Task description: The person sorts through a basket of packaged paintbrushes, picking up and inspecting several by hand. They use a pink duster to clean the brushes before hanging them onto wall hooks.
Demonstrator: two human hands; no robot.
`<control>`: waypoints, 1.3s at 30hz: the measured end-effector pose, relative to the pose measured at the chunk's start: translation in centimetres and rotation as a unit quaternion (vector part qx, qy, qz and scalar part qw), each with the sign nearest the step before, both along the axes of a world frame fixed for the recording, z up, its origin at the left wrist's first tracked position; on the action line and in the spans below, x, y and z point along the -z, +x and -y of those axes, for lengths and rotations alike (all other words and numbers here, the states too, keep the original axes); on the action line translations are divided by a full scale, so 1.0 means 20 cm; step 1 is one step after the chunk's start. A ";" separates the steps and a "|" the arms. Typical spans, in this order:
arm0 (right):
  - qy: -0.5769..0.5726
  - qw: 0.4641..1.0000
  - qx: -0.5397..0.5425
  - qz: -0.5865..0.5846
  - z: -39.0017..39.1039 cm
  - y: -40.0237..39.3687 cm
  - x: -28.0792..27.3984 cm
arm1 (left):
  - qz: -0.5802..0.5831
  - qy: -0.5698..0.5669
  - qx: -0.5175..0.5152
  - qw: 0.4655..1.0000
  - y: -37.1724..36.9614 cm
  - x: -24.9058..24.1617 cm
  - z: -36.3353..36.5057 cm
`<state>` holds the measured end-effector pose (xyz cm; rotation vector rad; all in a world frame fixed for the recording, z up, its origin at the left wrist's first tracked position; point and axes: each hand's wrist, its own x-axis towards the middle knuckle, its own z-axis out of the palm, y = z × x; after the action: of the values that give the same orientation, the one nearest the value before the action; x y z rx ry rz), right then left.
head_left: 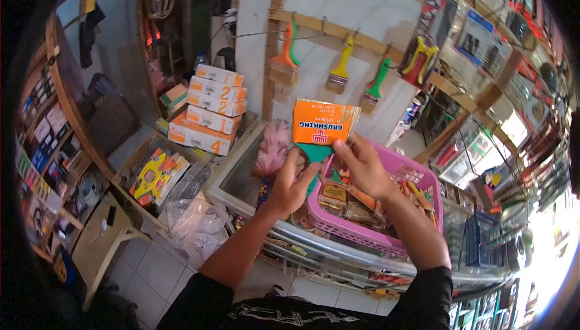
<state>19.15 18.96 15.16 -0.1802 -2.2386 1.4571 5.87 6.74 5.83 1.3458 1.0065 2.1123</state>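
Note:
A paint brush with a green handle and an orange paper sleeve (323,126) is held up in front of me, its handle pointing down. My left hand (291,184) is closed round the green handle. Thumb and fingers of my right hand (362,164) pinch the lower right corner of the sleeve. Below and to the right, a pink basket (432,194) holds several packaged brushes (356,203), partly hidden by my right forearm.
The basket sits on a glass counter (290,230) beside a pink feather duster (275,148). Several brushes, one a yellow brush (342,67), hang on the wall. Stacked white and orange boxes (208,112) and a clear plastic bag (196,224) are at left.

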 end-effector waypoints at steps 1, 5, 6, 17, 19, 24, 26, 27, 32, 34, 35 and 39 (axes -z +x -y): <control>0.001 1.000 -0.012 -0.008 0.04 -0.05 0.02 | 0.025 0.006 -0.008 1.000 -0.01 0.00 0.04; 0.108 0.993 -0.022 0.048 0.16 -0.16 0.04 | 0.061 -0.009 -0.034 0.998 -0.14 0.09 0.22; 0.151 0.985 -0.016 0.087 0.18 -0.17 0.04 | 0.063 -0.020 -0.050 0.997 -0.16 0.09 0.27; 0.340 0.928 -0.063 0.143 0.35 -0.31 0.22 | 0.156 -0.127 -0.099 0.975 -0.46 0.35 0.57; 0.388 0.899 -0.024 0.201 0.41 -0.31 0.26 | 0.154 -0.148 -0.103 0.971 -0.52 0.40 0.58; 0.410 0.857 0.055 0.308 0.44 -0.33 0.36 | 0.146 -0.169 -0.067 0.972 -0.60 0.47 0.60; 0.400 0.853 0.096 0.320 0.46 -0.34 0.37 | 0.163 -0.181 -0.037 0.969 -0.63 0.52 0.59; 0.384 0.856 0.119 0.325 0.50 -0.36 0.38 | 0.173 -0.193 -0.019 0.966 -0.64 0.52 0.60; 0.319 0.867 0.177 0.339 0.64 -0.47 0.49 | 0.188 -0.238 0.038 0.952 -0.67 0.51 0.64; 0.328 0.885 0.201 0.262 0.67 -0.52 0.63 | 0.172 -0.235 0.039 0.956 -0.71 0.53 0.65; 0.339 0.870 0.202 0.296 0.67 -0.54 0.67 | 0.166 -0.240 0.042 0.956 -0.73 0.53 0.66; 0.330 0.862 0.308 0.229 0.69 -0.66 0.95 | 0.173 -0.237 0.045 0.955 -0.81 0.51 0.68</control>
<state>5.96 5.22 -3.79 -0.9873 -2.5459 0.2852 -10.30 -6.83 -4.37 0.7434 1.1735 1.7958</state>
